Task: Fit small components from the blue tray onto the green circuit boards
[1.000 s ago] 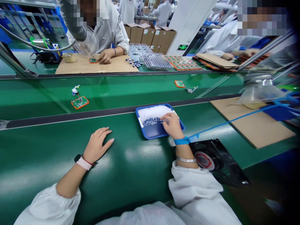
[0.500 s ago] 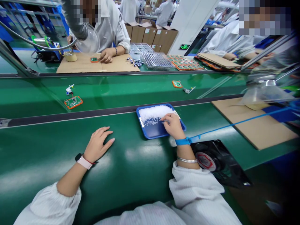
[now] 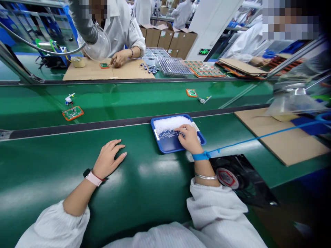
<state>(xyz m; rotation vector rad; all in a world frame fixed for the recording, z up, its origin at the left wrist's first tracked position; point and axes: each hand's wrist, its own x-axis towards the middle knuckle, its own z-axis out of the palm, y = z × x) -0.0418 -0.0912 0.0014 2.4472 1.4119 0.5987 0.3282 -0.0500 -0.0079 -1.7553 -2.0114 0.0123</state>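
Note:
My left hand (image 3: 108,158) rests on the green tabletop (image 3: 134,199), open, with its fingers spread and nothing in it. To the right, my right hand (image 3: 189,138) reaches into a shallow blue tray (image 3: 168,148). Small white pieces (image 3: 173,122) are heaped along the tray's far side, and loose ones lie scattered nearer its middle. The bent fingers of that hand touch the scattered pieces, thumb and index fingertip apart. Whether a single tiny piece sticks to the fingertips is too small to tell. A blue strap (image 3: 201,156) circles the right wrist, its cord running right.
Beyond a dark rail, a green conveyor belt carries two orange-edged circuit boards (image 3: 73,113) with wired parts. A black device (image 3: 243,179) lies beside my right forearm, near a cardboard sheet (image 3: 281,137). Across the belt, a co-worker's hand (image 3: 121,58) is by another board (image 3: 104,65).
Both boards on the belt have shifted left. My right hand has moved slightly left over the white pieces, while my left hand stays put. At far right, a co-worker's hands have moved.

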